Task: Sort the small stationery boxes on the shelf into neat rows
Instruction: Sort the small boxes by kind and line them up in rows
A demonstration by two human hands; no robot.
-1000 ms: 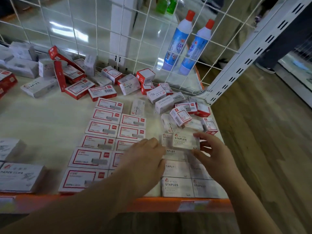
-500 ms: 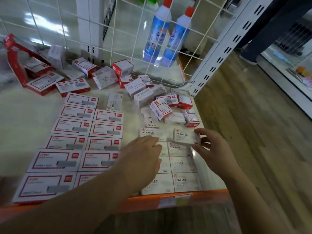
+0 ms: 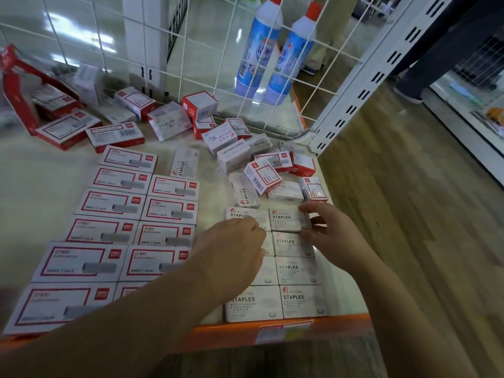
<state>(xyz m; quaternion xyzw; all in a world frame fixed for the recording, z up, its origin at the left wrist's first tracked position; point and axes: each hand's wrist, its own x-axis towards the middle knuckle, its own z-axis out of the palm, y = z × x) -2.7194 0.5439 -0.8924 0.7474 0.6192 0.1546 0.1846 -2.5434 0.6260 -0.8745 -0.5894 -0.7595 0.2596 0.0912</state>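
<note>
On shelf (image 3: 54, 170): two hands, eight gridded staples boxes (image 3: 289, 220).

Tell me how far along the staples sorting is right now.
Done: red-bordered boxes lie in two neat columns, and white STAPLES boxes in a second two-column grid at the shelf's front. In hand: the right hand pinches the top-right white box, while the left hand rests on the neighbouring boxes. Left: the loose pile behind and the scattered red boxes.
</note>
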